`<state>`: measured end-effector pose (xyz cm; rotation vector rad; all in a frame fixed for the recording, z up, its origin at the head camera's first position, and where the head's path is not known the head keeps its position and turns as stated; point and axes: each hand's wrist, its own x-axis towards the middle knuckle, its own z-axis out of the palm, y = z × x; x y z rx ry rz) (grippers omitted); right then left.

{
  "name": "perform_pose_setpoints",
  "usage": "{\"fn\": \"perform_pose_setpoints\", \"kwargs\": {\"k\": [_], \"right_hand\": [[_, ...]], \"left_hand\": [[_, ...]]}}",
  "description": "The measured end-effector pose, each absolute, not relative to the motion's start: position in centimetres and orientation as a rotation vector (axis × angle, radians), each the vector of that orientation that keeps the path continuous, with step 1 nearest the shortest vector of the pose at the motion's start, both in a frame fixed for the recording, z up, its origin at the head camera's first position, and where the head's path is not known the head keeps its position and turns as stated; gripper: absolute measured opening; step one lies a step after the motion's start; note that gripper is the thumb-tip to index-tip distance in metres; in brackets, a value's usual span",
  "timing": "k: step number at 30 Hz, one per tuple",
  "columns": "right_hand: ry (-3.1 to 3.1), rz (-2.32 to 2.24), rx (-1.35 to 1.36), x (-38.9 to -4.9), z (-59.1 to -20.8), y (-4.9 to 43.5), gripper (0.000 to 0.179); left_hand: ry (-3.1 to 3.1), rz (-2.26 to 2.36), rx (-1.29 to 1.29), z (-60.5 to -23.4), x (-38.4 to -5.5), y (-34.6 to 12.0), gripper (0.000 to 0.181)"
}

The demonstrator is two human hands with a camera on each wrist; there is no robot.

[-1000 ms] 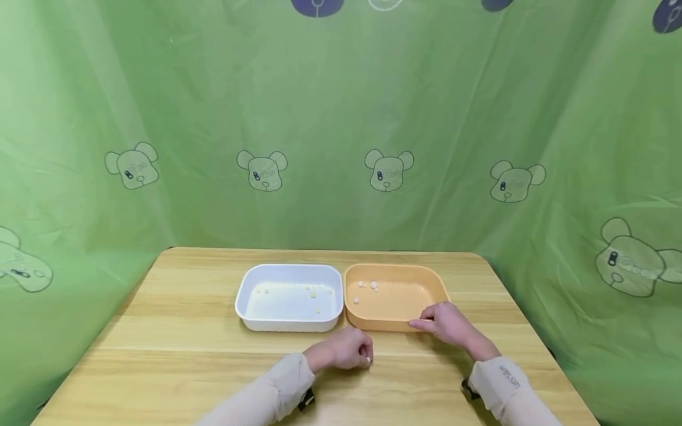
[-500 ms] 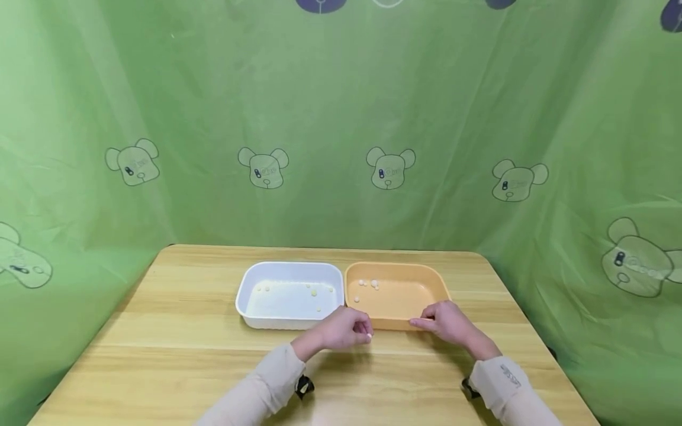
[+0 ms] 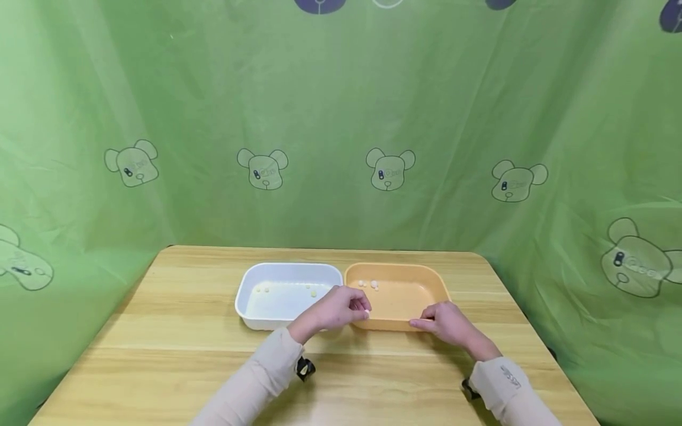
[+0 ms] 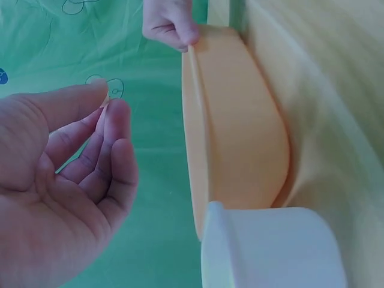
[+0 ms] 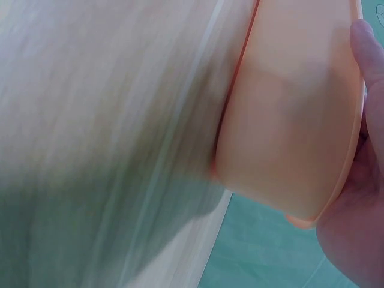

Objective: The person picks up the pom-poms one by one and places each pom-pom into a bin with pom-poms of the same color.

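Note:
My left hand [image 3: 337, 307] pinches a small whitish piece [image 4: 106, 102] between thumb and fingertips; its exact kind cannot be made out. That hand is over the adjoining ends of two basins, its fingertips above the front left rim of the orange basin [image 3: 396, 325]. Round white balls [image 3: 374, 284] lie at the back left of the orange basin's floor. My right hand [image 3: 447, 322] grips this basin's rim at the front right corner, thumb on the outside. To the left is the white basin [image 3: 266, 324], holding small yellow balls [image 3: 313, 294]; my left hand hides its front right corner.
Both basins stand side by side on a wooden table [image 3: 160, 367], toward its far edge. A green curtain [image 3: 319, 219] with bear-head prints hangs behind and along both sides. A black wrist strap [image 3: 305, 368] shows below the left sleeve.
My left hand has risen from the table in front of the basins and moved forward to the orange basin's rim, carrying the small whitish piece. The right hand has stayed in place.

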<state>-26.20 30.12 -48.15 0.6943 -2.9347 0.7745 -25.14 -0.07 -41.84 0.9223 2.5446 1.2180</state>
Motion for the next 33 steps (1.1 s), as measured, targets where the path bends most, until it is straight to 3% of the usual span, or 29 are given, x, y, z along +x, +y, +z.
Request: {"fn": "perform_pose_setpoints", "kwargs": {"k": [33], "right_hand": [[-2.915, 0.741, 0.722, -26.4, -48.2, 30.3, 0.038]], "left_hand": [[2.672, 1.151, 0.757, -41.2, -30.9, 2.1, 0.008]]}}
